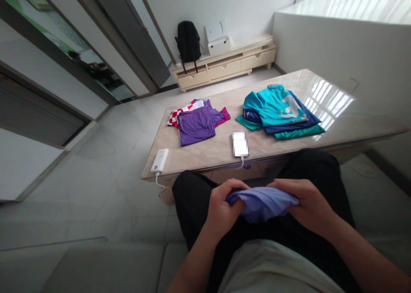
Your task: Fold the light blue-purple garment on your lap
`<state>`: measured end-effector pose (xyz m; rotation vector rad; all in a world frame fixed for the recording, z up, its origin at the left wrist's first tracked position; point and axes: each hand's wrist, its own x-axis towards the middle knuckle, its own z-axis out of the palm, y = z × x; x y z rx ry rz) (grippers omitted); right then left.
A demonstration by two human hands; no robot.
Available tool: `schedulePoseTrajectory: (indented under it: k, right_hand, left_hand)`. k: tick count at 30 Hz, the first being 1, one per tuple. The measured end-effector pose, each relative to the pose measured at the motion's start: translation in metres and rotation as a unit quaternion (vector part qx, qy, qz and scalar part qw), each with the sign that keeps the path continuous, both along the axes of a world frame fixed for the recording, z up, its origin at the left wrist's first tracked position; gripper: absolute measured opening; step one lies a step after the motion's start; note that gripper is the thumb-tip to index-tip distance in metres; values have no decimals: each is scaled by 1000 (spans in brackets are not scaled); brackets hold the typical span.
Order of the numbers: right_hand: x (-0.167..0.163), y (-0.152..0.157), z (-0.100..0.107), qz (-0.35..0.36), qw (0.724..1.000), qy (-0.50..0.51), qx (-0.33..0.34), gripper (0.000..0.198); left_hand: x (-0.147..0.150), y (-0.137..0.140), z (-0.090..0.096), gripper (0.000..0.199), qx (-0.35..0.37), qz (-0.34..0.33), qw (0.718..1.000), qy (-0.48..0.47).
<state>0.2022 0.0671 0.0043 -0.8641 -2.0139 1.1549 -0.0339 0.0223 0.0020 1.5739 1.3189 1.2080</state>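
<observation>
A bunched, periwinkle-blue piece of cloth [265,204] is stretched between my two hands, just above my lap. My left hand [225,204] is closed round its left end, thumb tucked against the fabric. At the other end my right hand [305,198] grips the cloth, its fingers partly hidden by the folds. Beyond my knees, folded purple and red-white checked clothes [196,125] lie on the left half of the marble table [180,160]. A pile of turquoise, navy and green shirts [278,106] sits on the table to the right.
Near the table's front edge lie a phone [240,144], its screen blurred, and a white power bank [159,160] with a cable hanging down. Against the far wall, a low cabinet [224,69] carries a black backpack [188,42] and a white box [218,46].
</observation>
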Motion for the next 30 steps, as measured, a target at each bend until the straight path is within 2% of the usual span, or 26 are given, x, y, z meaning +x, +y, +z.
schedulePoseTrajectory:
  k: [4,6,8,10,14,17,22,27,29,30]
  right_hand:
    - [6,5,0,-40,995,58,67,27]
    - [8,7,-4,-43,993,85,68,25]
    - [7,9,-11,-49,993,107,28,25]
    - [4,11,-21,-74,989,121,-41,28]
    - [0,15,-36,-134,965,142,-176,42]
    - [-1,19,-37,-165,952,150,-211,45]
    - [-2,16,-38,-184,954,168,-168,36]
    - [-4,9,-43,-113,971,149,-152,30]
    - [-6,8,-44,-107,982,107,-110,32]
    - [-6,7,-43,-134,985,84,-64,33]
  left_hand:
    - [-7,2,-13,23,-36,18,999,-34]
    - [-10,2,-19,28,-53,25,998,-33]
    - [-11,2,-22,32,-71,29,996,-36]
    - [-9,3,-22,38,-86,29,994,-55]
    - [-4,6,-18,46,-113,-4,986,-125]
    - [-3,9,-17,44,-125,-29,980,-154]
    - [-2,8,-20,37,-105,-42,985,-132]
    - [0,6,-17,42,-79,-56,988,-117]
    - [3,7,-16,44,-83,-56,987,-124]
    - [4,8,-16,45,-89,-49,986,-131]
